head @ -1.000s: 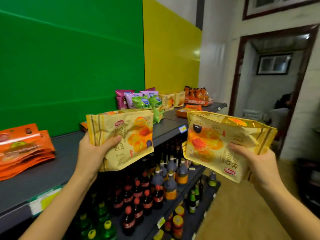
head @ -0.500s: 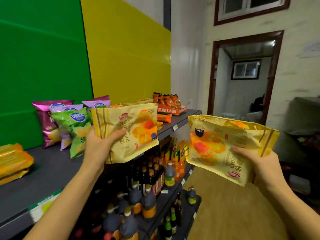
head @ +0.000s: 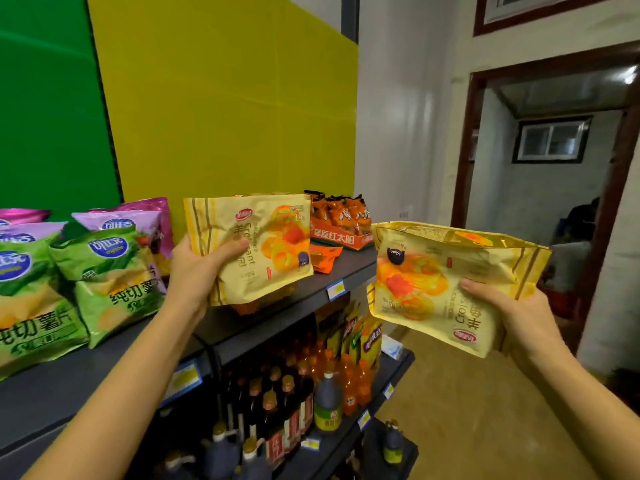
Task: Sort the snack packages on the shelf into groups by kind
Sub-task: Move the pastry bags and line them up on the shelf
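Observation:
My left hand (head: pixel 197 271) grips a yellow croissant bag (head: pixel 270 251) upright, just above the dark top shelf (head: pixel 263 313). My right hand (head: pixel 509 317) holds a second yellow croissant bag (head: pixel 433 282) upside down, out past the shelf's front edge over the aisle. Green chip bags (head: pixel 110 271) and purple chip bags (head: pixel 138 220) stand to the left on the shelf. An orange display box of snacks (head: pixel 336 226) and a loose orange packet (head: pixel 323 256) lie farther along the shelf, behind the left bag.
Lower shelves hold dark sauce bottles (head: pixel 277 407), orange drink bottles (head: pixel 353 379) and a large jug (head: pixel 327 403). Green and yellow panels back the shelf. The aisle floor (head: pixel 467 410) lies to the right, with an open doorway (head: pixel 554 202) beyond it.
The view has swung right along the shelf: the orange packets at the left have left the frame and the chip bags now sit at the left. Both hands still hold their bags, now nearer the orange box.

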